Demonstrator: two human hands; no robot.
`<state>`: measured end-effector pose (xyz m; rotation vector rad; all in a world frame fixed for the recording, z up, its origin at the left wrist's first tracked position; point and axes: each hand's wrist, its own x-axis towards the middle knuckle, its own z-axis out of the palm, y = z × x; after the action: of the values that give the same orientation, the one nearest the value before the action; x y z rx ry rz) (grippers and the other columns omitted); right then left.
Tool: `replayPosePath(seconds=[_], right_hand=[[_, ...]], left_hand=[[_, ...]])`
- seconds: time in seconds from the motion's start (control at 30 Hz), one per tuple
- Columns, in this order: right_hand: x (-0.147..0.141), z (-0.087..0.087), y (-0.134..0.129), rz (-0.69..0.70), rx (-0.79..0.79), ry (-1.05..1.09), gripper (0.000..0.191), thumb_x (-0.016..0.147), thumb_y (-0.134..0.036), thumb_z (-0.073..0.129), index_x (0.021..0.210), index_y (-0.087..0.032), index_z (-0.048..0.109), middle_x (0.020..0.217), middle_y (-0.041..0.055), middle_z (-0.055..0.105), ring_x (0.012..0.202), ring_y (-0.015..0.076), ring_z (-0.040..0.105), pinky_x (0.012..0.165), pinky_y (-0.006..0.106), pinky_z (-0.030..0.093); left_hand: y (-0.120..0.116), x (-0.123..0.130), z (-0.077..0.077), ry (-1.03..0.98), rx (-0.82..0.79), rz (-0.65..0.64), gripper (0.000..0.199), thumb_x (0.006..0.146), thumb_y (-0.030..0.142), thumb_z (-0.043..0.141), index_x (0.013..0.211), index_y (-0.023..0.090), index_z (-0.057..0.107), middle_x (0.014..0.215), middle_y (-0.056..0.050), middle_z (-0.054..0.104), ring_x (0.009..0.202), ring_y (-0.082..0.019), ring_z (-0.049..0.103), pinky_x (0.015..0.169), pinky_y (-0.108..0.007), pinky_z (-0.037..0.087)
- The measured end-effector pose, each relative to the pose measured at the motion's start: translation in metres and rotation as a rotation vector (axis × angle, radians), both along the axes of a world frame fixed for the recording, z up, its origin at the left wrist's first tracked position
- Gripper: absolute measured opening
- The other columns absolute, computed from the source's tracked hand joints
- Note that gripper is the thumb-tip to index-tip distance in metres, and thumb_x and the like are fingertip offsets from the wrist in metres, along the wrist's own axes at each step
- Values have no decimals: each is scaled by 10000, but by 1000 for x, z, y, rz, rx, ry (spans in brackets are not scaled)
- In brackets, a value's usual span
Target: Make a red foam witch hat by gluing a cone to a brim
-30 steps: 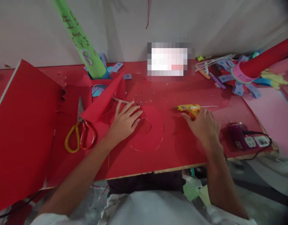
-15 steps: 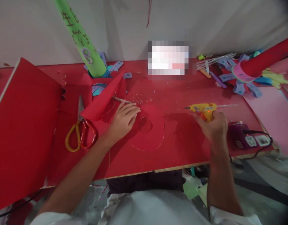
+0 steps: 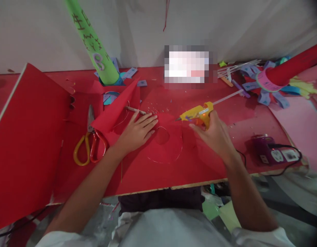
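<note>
My right hand [image 3: 217,137] grips a yellow hot glue gun [image 3: 196,113], its nozzle pointing left over the edge of a red paper ring [image 3: 171,149]. A clear glue stick [image 3: 226,97] sticks out of the gun's back. My left hand [image 3: 137,132] lies flat with fingers stretched out on the ring's upper left part. The ring has a round hole in its middle. Just beyond the left fingertips lies a thin pencil-like stick [image 3: 135,109]. Whether the nozzle touches the paper I cannot tell.
Large scissors [image 3: 90,144] with yellow and red handles lie left of a folded red sheet [image 3: 117,109]. A green tube [image 3: 96,51] stands behind. At right are a purple power block [image 3: 271,151], a red tube [image 3: 297,65] and loose glue sticks [image 3: 240,67]. A red board [image 3: 26,147] leans at left.
My right hand has brought the glue gun leftward to the paper ring and tilted it nozzle-down. My left hand stays on the paper, its fingers slightly more spread.
</note>
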<state>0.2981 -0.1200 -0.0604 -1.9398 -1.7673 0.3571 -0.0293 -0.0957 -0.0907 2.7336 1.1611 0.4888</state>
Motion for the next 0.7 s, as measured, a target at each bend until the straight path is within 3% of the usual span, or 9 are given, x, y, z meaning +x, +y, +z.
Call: replayPosePath(seconds=[0.13, 0.27, 0.57, 0.7], right_hand=[[-14, -8, 7, 87, 38, -81, 497, 924, -676, 664, 1119, -238, 533, 995, 122, 715, 877, 327, 686, 698, 394, 466], [-23, -14, 16, 137, 104, -147, 363, 958, -564, 639, 1080, -239, 537, 1023, 125, 714, 899, 326, 691, 686, 387, 460], [-35, -22, 28, 317, 176, -185, 237, 977, -427, 655, 1078, -224, 585, 1046, 124, 744, 875, 278, 700, 652, 356, 448], [-38, -25, 31, 342, 169, -204, 233, 983, -404, 660, 1100, -212, 597, 1040, 125, 739, 881, 284, 702, 652, 353, 442]], left_hand=[[2, -1, -1, -32, 61, 47, 407, 1130, 337, 516, 1490, 194, 643, 1558, -88, 667, 1489, -308, 598, 1337, -624, 330], [5, -8, -3, -70, 68, -11, 331, 1116, 256, 528, 1383, 222, 722, 1425, -41, 762, 1348, -259, 701, 1316, -578, 376], [10, -12, -6, -101, -43, -21, 410, 1095, 214, 523, 1468, 277, 681, 1519, -31, 698, 1464, -259, 625, 1357, -606, 316], [9, -12, -6, -89, -62, -11, 415, 1088, 221, 530, 1471, 262, 683, 1537, -41, 686, 1481, -263, 608, 1335, -571, 367]])
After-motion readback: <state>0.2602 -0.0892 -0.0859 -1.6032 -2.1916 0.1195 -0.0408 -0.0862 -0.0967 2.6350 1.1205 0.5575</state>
